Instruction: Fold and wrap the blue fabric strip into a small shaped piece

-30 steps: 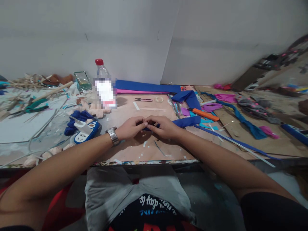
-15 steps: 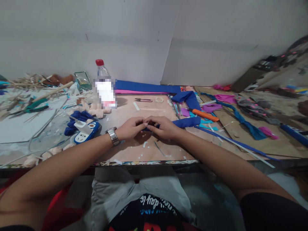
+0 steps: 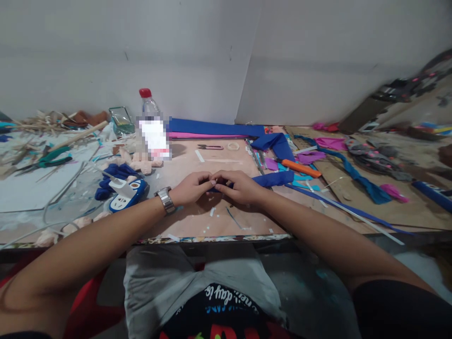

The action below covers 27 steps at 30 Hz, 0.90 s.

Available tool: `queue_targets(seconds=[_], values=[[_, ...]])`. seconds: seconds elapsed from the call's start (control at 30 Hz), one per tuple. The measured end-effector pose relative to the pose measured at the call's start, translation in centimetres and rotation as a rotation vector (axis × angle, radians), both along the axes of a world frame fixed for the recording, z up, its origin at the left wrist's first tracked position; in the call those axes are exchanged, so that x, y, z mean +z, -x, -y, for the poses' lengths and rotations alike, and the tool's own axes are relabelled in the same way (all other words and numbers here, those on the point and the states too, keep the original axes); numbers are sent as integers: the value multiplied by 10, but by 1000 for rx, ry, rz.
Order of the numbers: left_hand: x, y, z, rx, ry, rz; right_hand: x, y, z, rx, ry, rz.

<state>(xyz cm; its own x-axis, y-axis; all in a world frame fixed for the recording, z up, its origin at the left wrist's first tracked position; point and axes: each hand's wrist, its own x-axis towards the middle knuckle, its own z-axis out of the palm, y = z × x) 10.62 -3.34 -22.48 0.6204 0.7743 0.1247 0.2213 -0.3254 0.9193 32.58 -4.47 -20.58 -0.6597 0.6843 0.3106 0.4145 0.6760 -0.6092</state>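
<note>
My left hand (image 3: 195, 187) and my right hand (image 3: 239, 186) meet fingertip to fingertip over the middle of the table. Both are closed in a pinch on a blue fabric strip (image 3: 273, 179), whose wider end comes out to the right behind my right wrist. Most of the part between the fingers is hidden. Beyond the hands lie thread snips (image 3: 209, 147) with a dark pink handle and a pale roll of tape (image 3: 233, 146). To the right rests an orange utility knife (image 3: 301, 168) among purple and turquoise scraps.
A red-capped bottle (image 3: 148, 104) stands at the back left. A blue-and-white power strip (image 3: 127, 194) with a plug and cable sits by my left forearm. Green-handled pliers (image 3: 52, 157) lie farther left. Folded blue fabric (image 3: 215, 127) runs along the wall. A long white strip (image 3: 360, 217) crosses at right.
The hands keep the same pinch on the blue strip, with hardly any movement. The view has shifted very slightly.
</note>
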Motion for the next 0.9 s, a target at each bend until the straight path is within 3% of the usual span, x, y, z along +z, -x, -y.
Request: queue_targets(seconds=[0.9], values=[[3,0,0,-20,-17,0,-1,0,1,21,6,-3]])
